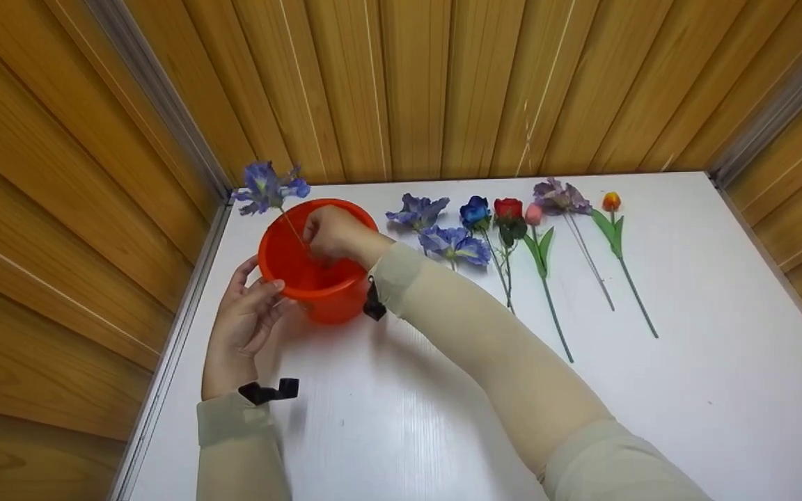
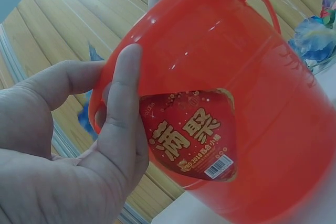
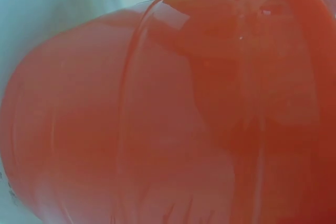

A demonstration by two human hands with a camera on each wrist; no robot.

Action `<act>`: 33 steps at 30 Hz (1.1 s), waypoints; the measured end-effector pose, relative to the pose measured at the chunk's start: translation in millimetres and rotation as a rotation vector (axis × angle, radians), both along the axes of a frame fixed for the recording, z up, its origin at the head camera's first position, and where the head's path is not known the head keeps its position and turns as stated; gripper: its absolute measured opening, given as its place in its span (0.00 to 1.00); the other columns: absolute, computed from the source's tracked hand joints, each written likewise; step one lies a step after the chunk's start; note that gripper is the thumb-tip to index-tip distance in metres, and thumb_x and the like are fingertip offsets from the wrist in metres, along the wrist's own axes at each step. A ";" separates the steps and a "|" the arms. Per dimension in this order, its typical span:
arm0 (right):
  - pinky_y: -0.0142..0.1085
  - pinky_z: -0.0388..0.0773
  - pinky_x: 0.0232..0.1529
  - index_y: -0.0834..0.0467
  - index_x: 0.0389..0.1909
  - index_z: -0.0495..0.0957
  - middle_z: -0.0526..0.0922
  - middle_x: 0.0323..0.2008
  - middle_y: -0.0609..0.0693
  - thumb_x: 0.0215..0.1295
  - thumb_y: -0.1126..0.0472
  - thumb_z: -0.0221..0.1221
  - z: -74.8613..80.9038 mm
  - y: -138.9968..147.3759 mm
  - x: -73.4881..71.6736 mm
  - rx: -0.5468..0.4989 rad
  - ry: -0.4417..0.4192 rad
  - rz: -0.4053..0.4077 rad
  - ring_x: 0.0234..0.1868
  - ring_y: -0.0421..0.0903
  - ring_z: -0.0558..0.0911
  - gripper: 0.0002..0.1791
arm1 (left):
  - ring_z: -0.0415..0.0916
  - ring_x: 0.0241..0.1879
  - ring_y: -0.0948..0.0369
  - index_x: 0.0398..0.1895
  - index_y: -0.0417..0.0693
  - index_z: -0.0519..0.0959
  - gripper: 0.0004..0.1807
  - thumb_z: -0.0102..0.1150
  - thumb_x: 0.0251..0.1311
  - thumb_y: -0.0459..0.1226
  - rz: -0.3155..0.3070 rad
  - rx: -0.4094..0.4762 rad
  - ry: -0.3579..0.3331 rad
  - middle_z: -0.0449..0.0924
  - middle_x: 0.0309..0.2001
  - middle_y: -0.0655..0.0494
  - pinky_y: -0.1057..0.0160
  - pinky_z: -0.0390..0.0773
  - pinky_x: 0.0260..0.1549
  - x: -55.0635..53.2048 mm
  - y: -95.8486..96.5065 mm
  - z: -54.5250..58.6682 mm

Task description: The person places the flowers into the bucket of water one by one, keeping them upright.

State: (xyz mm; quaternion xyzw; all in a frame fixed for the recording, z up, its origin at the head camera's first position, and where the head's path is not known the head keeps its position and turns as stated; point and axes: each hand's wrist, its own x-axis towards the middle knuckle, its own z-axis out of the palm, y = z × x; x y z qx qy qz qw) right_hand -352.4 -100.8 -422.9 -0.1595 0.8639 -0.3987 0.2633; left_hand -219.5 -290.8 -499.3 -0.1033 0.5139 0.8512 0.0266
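Note:
A red plastic bucket [image 1: 335,306] stands at the left of the white table, with a label [image 2: 191,135] on its side. My left hand [image 1: 244,316] grips its rim, the wall pinched between thumb and fingers [image 2: 123,82]. Over the bucket, my right hand [image 1: 335,233] reaches inside the mouth with curled fingers and holds the thin stem of a blue-purple iris-like artificial flower [image 1: 266,186]. The bloom leans out past the bucket's far left rim. The stem's lower end is hidden in the bucket. Mostly the bucket's outer wall [image 3: 173,108] fills the right wrist view.
Right of the bucket lie two more blue-purple flowers [image 1: 453,245], a blue rose [image 1: 475,212], a red rose [image 1: 508,209], a pink tulip [image 1: 533,214], a mauve flower [image 1: 561,197] and an orange tulip [image 1: 611,202]. Wood-patterned walls [image 1: 415,90] enclose the table [image 1: 707,390].

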 end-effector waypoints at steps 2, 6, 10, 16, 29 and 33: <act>0.40 0.97 0.51 0.59 0.50 0.84 0.86 0.45 0.53 0.71 0.74 0.68 2.3 0.2 1.0 0.003 0.008 -0.002 0.40 0.46 0.86 0.12 | 0.94 0.46 0.58 0.81 0.62 0.63 0.36 0.61 0.79 0.25 0.001 -0.003 -0.002 0.85 0.66 0.53 0.63 0.96 0.47 0.2 -0.4 0.2; 0.39 0.97 0.48 0.62 0.50 0.84 0.84 0.42 0.52 0.69 0.73 0.69 8.2 4.1 1.8 -0.048 0.032 -0.008 0.37 0.45 0.86 0.12 | 0.95 0.46 0.57 0.81 0.62 0.63 0.37 0.62 0.78 0.25 0.007 0.006 -0.006 0.86 0.66 0.53 0.62 0.96 0.46 -0.6 -0.1 0.2; 0.43 0.97 0.46 0.65 0.48 0.83 0.82 0.36 0.50 0.67 0.77 0.65 15.2 12.3 1.9 -0.159 0.051 -0.021 0.32 0.45 0.85 0.11 | 0.94 0.46 0.58 0.81 0.63 0.64 0.37 0.63 0.78 0.26 0.007 0.008 -0.015 0.85 0.67 0.53 0.63 0.96 0.47 -0.8 -0.3 0.6; 0.54 0.96 0.55 0.73 0.54 0.83 0.81 0.36 0.49 0.64 0.80 0.67 26.4 31.4 -0.6 -0.332 0.032 -0.067 0.36 0.45 0.85 0.17 | 0.94 0.46 0.57 0.82 0.63 0.63 0.37 0.62 0.79 0.26 0.010 0.015 -0.021 0.76 0.77 0.44 0.62 0.96 0.47 -1.4 -0.5 0.1; 0.40 0.97 0.46 0.64 0.51 0.80 0.82 0.44 0.56 0.66 0.83 0.66 50.3 95.1 -5.9 -0.585 -0.053 -0.220 0.44 0.48 0.85 0.17 | 0.94 0.45 0.58 0.81 0.61 0.63 0.38 0.63 0.78 0.24 0.008 -0.002 -0.008 0.84 0.67 0.49 0.62 0.96 0.45 -2.2 1.8 0.2; 0.42 0.97 0.48 0.63 0.51 0.80 0.81 0.44 0.55 0.67 0.83 0.66 55.6 113.0 -3.3 -0.652 -0.058 -0.243 0.45 0.49 0.85 0.18 | 0.94 0.46 0.57 0.81 0.62 0.63 0.37 0.62 0.78 0.24 0.013 -0.007 -0.012 0.85 0.66 0.50 0.62 0.96 0.46 -1.5 0.3 0.7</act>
